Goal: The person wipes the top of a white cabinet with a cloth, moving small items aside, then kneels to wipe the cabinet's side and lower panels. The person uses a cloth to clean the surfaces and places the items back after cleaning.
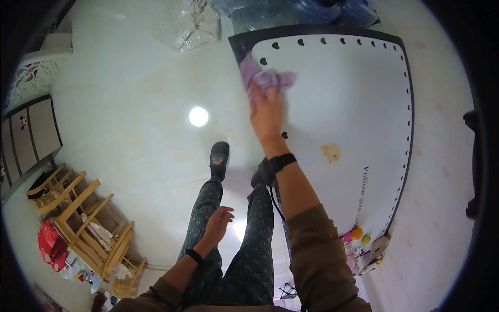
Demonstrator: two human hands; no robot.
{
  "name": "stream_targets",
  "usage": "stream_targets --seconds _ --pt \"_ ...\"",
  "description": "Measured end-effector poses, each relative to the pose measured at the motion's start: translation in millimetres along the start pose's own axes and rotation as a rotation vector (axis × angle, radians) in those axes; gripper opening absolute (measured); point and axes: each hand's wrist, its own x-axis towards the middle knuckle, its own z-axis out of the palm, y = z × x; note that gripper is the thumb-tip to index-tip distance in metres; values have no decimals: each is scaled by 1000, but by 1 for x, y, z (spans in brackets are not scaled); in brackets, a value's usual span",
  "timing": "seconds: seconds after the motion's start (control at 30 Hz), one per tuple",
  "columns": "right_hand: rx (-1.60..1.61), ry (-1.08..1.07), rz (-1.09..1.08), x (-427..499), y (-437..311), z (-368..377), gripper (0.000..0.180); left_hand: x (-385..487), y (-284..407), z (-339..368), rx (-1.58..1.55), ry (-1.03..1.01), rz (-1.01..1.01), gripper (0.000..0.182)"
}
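My right hand (pixel 267 113) presses a crumpled purple cloth (pixel 275 80) onto the left edge of a table, close to its far left corner. Part of the cloth droops over that edge. A white table mat (pixel 351 97) with a border of black hearts and printed writing covers the tabletop. On the mat, nearer to me than the cloth, is a light brown stain (pixel 331 153). My left hand (pixel 218 225) hangs above my left thigh, its fingers loosely bent and nothing in it.
Wooden chairs (pixel 89 218) stand at left, near a drawer cabinet (pixel 35 136). Large blue water bottles (pixel 265 15) and a clear plastic bag (pixel 199 27) lie beyond the table. An orange ball-shaped item (pixel 356 233) and small things sit at the table's near right end.
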Motion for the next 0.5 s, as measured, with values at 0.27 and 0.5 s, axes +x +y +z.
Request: stream_targets --seconds 0.27,0.5 --pt "269 -73 -40 82 -27 -66 39 4 14 0 -31 -11 22 21" --pt "-70 11 -168 31 28 -11 40 -1 2 -20 -227 123 -72 21"
